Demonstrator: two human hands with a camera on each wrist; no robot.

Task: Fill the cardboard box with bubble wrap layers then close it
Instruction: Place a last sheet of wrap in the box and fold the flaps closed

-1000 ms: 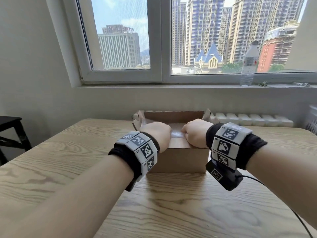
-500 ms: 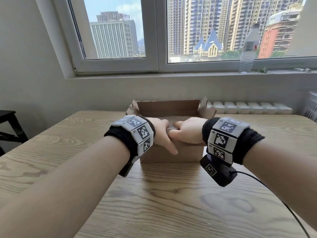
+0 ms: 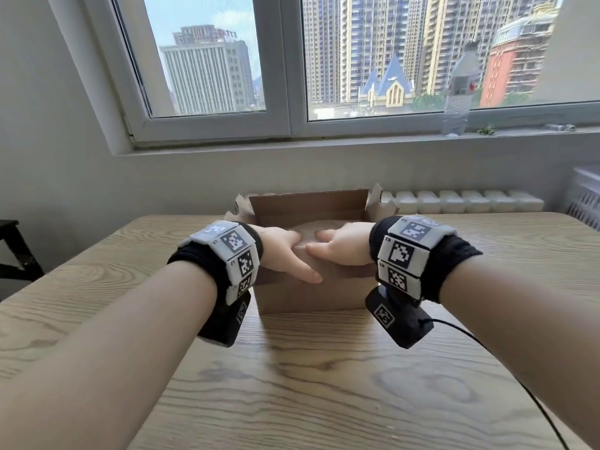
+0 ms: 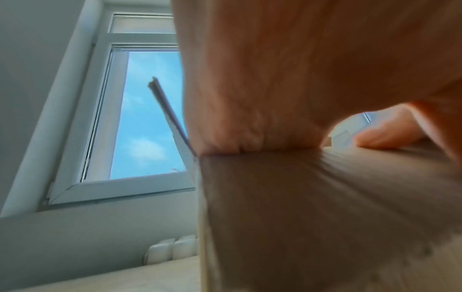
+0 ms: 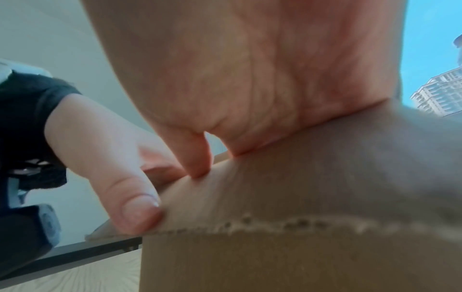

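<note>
A brown cardboard box [image 3: 311,297] stands on the wooden table [image 3: 308,384], with its back flap [image 3: 308,206] and both side flaps upright. A pale layer [image 3: 305,227], probably bubble wrap, shows inside. Both hands are at the near flap [image 5: 287,187]. My left hand [image 3: 285,251] has its fingers over the top and its thumb [image 5: 135,213] on the flap's raw edge. My right hand [image 3: 344,246] lies over the flap's top, fingers pointing left, and its thumb tip [image 5: 197,160] touches the flap's outer face. The fingertips are hidden in the wrist views.
On the windowsill at the back right stands a clear water bottle [image 3: 459,89]. A white radiator [image 3: 461,201] runs behind the table. A black stool [image 3: 13,248] is at the far left. A black cable [image 3: 519,384] trails from my right wrist across the table.
A second ago both hands were fists pressing down inside the box. They have drawn back to the near edge, the fingers have stretched out and the thumbs have come onto the near flap.
</note>
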